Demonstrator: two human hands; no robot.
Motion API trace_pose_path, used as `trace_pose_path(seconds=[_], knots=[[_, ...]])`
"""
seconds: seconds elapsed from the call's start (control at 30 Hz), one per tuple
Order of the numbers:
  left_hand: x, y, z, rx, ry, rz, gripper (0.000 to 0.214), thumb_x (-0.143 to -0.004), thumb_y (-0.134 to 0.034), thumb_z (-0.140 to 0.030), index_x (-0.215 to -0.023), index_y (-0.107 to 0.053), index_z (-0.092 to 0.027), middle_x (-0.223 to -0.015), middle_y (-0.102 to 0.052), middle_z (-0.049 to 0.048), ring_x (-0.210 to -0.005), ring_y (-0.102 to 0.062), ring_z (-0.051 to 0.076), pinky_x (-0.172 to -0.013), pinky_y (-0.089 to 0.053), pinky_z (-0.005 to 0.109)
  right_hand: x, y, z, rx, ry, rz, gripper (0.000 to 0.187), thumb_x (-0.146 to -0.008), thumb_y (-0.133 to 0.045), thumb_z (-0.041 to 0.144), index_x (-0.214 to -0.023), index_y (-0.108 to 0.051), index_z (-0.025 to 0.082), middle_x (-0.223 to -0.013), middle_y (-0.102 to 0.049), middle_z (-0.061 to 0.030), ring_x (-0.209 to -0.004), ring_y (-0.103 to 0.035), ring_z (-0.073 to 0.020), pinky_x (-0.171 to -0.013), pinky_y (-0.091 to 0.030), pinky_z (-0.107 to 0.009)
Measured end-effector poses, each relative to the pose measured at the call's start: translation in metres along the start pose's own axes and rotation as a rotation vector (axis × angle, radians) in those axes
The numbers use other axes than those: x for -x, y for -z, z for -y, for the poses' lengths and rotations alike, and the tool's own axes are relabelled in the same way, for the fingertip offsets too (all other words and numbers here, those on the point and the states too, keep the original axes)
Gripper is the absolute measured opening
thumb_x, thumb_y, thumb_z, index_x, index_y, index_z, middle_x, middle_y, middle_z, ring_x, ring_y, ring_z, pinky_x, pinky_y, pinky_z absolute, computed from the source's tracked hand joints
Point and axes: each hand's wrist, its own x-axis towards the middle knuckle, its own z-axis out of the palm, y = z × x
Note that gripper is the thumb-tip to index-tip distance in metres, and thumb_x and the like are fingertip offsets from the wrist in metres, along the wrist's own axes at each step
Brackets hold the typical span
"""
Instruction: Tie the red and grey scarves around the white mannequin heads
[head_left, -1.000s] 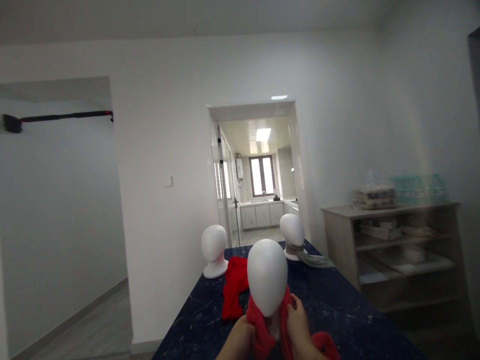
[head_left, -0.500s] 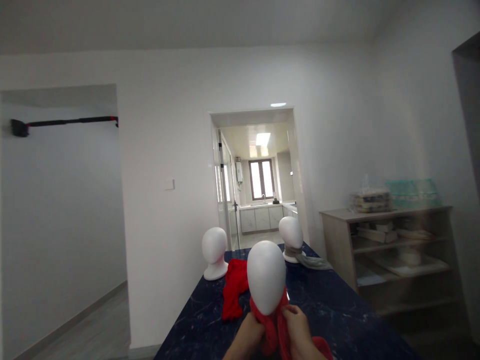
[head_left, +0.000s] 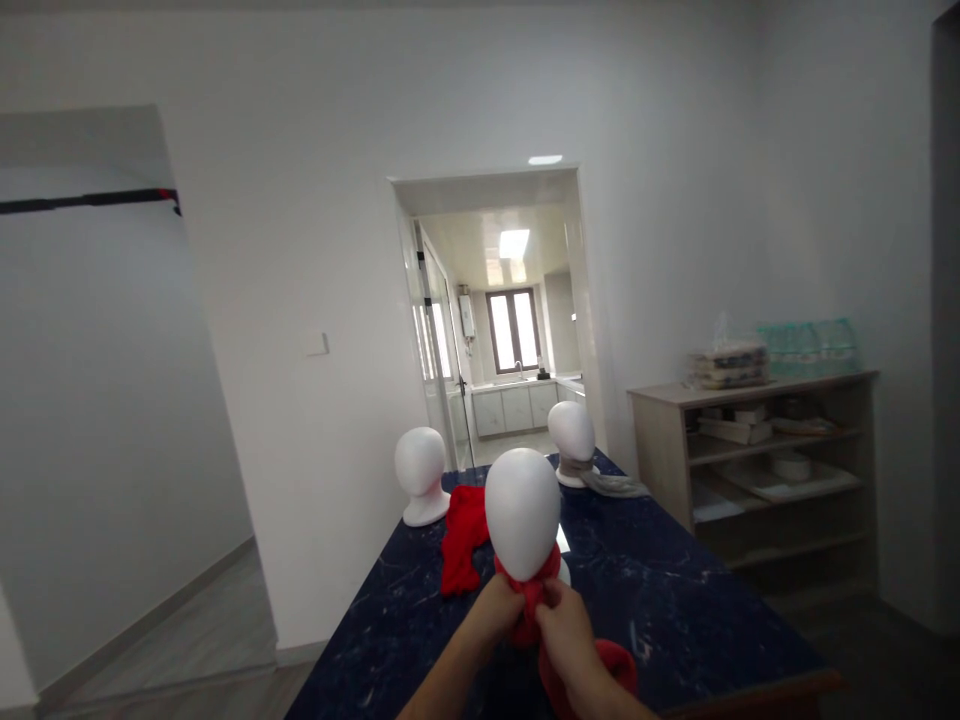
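Observation:
A white foam mannequin head (head_left: 523, 513) stands on the dark blue marbled table (head_left: 660, 590) right in front of me, with a red scarf (head_left: 534, 590) wrapped round its neck. My left hand (head_left: 501, 610) and my right hand (head_left: 564, 625) are both closed on the scarf's ends just below the head, pressed close together. The rest of that scarf trails down to the right near the table edge.
A second red cloth (head_left: 461, 535) lies behind the head. Two more white heads stand at the far end, one bare (head_left: 420, 470), one (head_left: 571, 437) with a grey scarf (head_left: 611, 485). A wooden shelf unit (head_left: 757, 470) stands to the right. A doorway opens onto a kitchen.
My hands have drawn together at the front of the neck, pulling the red scarf tight under the head. The camera has tipped down and back, showing more of the table.

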Motion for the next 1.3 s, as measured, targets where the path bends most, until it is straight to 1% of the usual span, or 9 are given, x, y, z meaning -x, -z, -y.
trace_pose_path(seconds=[0.1, 0.23, 0.43, 0.57, 0.73, 0.87, 1.0, 1.17, 1.3], knots=[[-0.001, -0.001, -0.003, -0.068, -0.021, -0.019, 0.041, -0.065, -0.079, -0.019, -0.105, -0.082, -0.008, -0.098, -0.084, 0.0136, -0.102, -0.076, 0.035, -0.097, -0.057, 0.042, 0.010, -0.006, 0.007, 0.124, 0.007, -0.024, 0.044, -0.071, -0.059, 0.018, -0.113, -0.072, 0.019, -0.106, -0.083, -0.0105, -0.102, -0.078, -0.0286, -0.086, -0.057, -0.031], [0.000, -0.006, -0.003, 0.048, -0.014, 0.000, 0.063, -0.061, -0.081, -0.015, -0.123, -0.077, -0.008, -0.109, -0.084, 0.0139, -0.109, -0.075, 0.035, -0.102, -0.056, 0.042, 0.013, -0.009, 0.011, 0.301, -0.047, -0.042, 0.051, -0.074, -0.064, 0.018, -0.126, -0.065, 0.020, -0.106, -0.083, -0.0099, -0.098, -0.079, -0.0273, -0.081, -0.055, -0.029], [0.003, -0.013, -0.007, 0.201, 0.035, -0.098, 0.066, -0.056, -0.084, -0.014, -0.122, -0.077, -0.010, -0.106, -0.083, 0.0136, -0.113, -0.073, 0.038, -0.104, -0.056, 0.045, 0.005, -0.002, 0.022, 0.583, -0.017, -0.009, 0.053, -0.089, -0.055, 0.020, -0.141, -0.054, 0.022, -0.112, -0.082, -0.0117, -0.101, -0.079, -0.0281, -0.080, -0.052, -0.031], [0.002, -0.013, -0.006, 0.244, 0.092, -0.086, 0.058, -0.057, -0.081, -0.012, -0.114, -0.079, -0.014, -0.092, -0.083, 0.0109, -0.107, -0.075, 0.038, -0.100, -0.057, 0.048, 0.003, 0.002, 0.028, 0.768, 0.076, 0.014, 0.059, -0.091, -0.051, 0.017, -0.150, -0.048, 0.018, -0.115, -0.080, -0.0155, -0.110, -0.077, -0.0312, -0.089, -0.051, -0.035], [-0.004, -0.011, 0.004, 0.368, 0.272, -0.051, 0.050, -0.050, -0.077, -0.007, -0.100, -0.077, -0.013, -0.071, -0.076, 0.0080, -0.078, -0.076, 0.034, -0.082, -0.061, 0.053, -0.008, 0.015, 0.021, 0.873, 0.018, 0.048, 0.047, -0.094, -0.045, 0.016, -0.140, -0.056, 0.012, -0.113, -0.080, -0.0213, -0.109, -0.077, -0.0345, -0.089, -0.053, -0.041], [-0.003, -0.008, 0.006, 0.524, 0.276, 0.061, 0.041, -0.054, -0.082, -0.015, -0.094, -0.076, -0.013, -0.077, -0.077, 0.0096, -0.075, -0.075, 0.028, -0.082, -0.062, 0.048, -0.018, 0.025, 0.014, 0.835, 0.035, 0.065, 0.040, -0.092, -0.048, 0.018, -0.129, -0.063, 0.015, -0.112, -0.080, -0.0226, -0.109, -0.077, -0.0381, -0.090, -0.053, -0.044], [-0.001, -0.011, 0.000, 0.583, 0.314, 0.055, 0.044, -0.059, -0.083, -0.022, -0.102, -0.075, -0.016, -0.081, -0.077, 0.0068, -0.069, -0.072, 0.022, -0.076, -0.063, 0.041, -0.026, 0.031, 0.012, 0.734, 0.016, 0.085, 0.028, -0.087, -0.055, 0.017, -0.109, -0.070, 0.021, -0.108, -0.082, -0.0176, -0.109, -0.077, -0.0333, -0.085, -0.051, -0.036], [-0.004, -0.013, 0.001, 0.508, 0.343, 0.047, 0.030, -0.058, -0.081, -0.018, -0.087, -0.074, -0.015, -0.057, -0.064, 0.0001, -0.047, -0.056, 0.012, -0.052, -0.046, 0.025, -0.034, 0.043, 0.016, 0.650, 0.061, 0.104, 0.026, -0.083, -0.063, 0.020, -0.105, -0.074, 0.025, -0.106, -0.083, -0.0121, -0.102, -0.078, -0.0300, -0.081, -0.050, -0.032], [-0.005, 0.000, 0.000, 0.373, 0.350, 0.075, 0.048, -0.050, -0.073, -0.004, -0.097, -0.079, -0.014, -0.059, -0.068, 0.0008, -0.043, -0.049, 0.009, -0.049, -0.037, 0.023, -0.036, 0.050, 0.024, 0.621, 0.100, 0.144, 0.031, -0.078, -0.065, 0.018, -0.107, -0.075, 0.025, -0.106, -0.083, -0.0097, -0.102, -0.077, -0.0276, -0.082, -0.049, -0.029]])
